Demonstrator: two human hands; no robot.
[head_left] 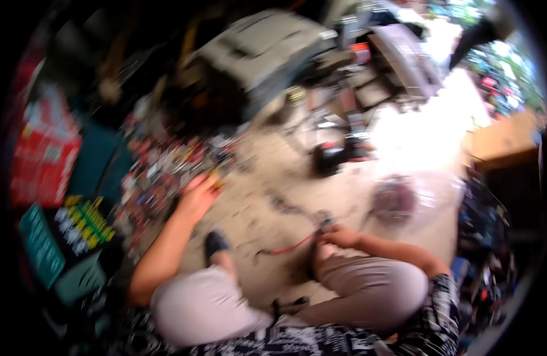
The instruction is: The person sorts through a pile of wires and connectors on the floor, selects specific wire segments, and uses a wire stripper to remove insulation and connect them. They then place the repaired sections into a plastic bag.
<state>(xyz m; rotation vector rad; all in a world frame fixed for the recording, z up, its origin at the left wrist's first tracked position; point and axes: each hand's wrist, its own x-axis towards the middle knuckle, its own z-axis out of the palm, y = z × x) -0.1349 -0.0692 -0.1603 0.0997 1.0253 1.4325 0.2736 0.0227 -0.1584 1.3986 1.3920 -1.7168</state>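
A thin red cable [288,246] is seen lying on a dusty concrete floor [255,213] between the knees of a seated person, its long axis running from lower left up to the right, where its upper end meets the right hand [340,236]. The fingertips of that hand are drawn together around a small dark piece at the cable's end; motion blur hides exactly what is pinched. The cable's lower end points toward the left knee and a dark shoe [216,243].

The left hand [197,196] is stretched out to the person's left, at the edge of a heap of small mixed parts [160,166], a yellowish bit showing at its fingertips; whether the fingers are closed on it cannot be told.

Bare floor is left ahead of the knees. That patch is hemmed on the left by the heap and by stacked red and green boxes [54,178], ahead by a grey machine housing [261,53] and dark equipment, and on the right by a round blurred object [395,199] and a wooden bench [505,139]. A cluttered workshop is shown, with bright daylight washing out the floor at upper right.
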